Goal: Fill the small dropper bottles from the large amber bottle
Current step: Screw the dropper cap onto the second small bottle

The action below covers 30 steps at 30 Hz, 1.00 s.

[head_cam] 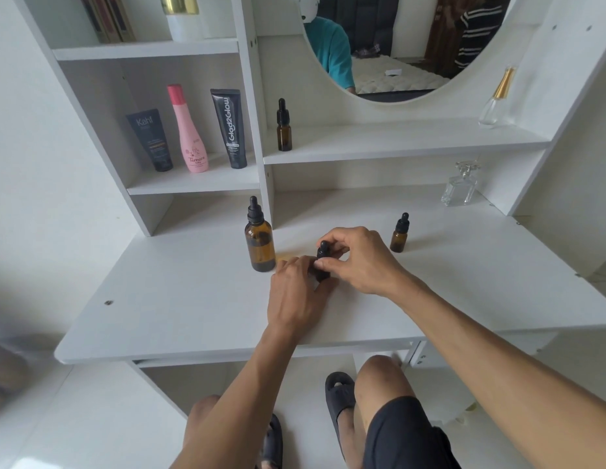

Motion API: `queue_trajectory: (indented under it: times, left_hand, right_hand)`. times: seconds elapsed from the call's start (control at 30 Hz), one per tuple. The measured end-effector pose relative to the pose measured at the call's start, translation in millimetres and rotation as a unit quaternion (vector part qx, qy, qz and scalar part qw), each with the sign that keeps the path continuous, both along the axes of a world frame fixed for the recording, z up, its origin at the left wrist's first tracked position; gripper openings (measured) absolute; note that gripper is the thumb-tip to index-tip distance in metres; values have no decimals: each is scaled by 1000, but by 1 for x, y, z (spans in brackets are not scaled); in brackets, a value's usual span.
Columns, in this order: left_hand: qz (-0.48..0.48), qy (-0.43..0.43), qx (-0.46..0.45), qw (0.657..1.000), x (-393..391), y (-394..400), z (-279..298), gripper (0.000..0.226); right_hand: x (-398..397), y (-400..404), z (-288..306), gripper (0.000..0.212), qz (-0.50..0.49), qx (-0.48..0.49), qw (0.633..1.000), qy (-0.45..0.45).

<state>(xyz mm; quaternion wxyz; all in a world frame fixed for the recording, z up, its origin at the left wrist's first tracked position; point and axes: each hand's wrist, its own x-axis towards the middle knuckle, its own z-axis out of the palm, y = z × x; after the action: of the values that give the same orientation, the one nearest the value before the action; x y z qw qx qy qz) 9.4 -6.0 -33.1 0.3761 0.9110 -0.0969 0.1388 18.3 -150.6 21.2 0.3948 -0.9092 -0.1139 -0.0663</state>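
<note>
A small dropper bottle [322, 262] stands on the white worktop [193, 299] near its middle, mostly hidden between the two hands. The left hand [296, 296] curls its fingers round the bottle's lower body, a grip clamped on the glass. The right hand [359, 260] comes over from the other side, thumb and fingers pinching the black dropper cap at the neck, so that grip is clamped on the same bottle; the rubber bulb pokes up between the fingers. Whether the cap is tight or loose cannot be told.

Just left of the hands the large amber bottle [259, 240] stands upright on the worktop with its black dropper cap on, apart from the left hand. To the right, well clear of the right hand, a second small dropper bottle [399, 233] stands capped. A third small dropper bottle [284, 126] stands capped on the shelf [396, 143] under the round mirror [396, 45].

In the left cubby are a dark tube [151, 140], a pink bottle [188, 130] and a black tube [229, 128]. A clear glass perfume bottle [460, 186] sits at the back right of the worktop, another with a gold cap [496, 99] on the shelf above
</note>
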Motion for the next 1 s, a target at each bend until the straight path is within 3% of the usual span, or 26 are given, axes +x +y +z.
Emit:
queue_trajectory:
  times: [0.23,0.63,1.0]
  left_hand:
    - [14,21,94,995,8,-8,7,55]
    - [-34,104,255,961,43,-27,4,77]
    - [-31,122,281,951,39,-29,4,79]
  right_hand:
    - [8,-9,24,16,-51,15,997,-54]
    - [75,-6,124,23,-97,110,962,-229]
    - [128,16,123,23,-89,97,976,-173]
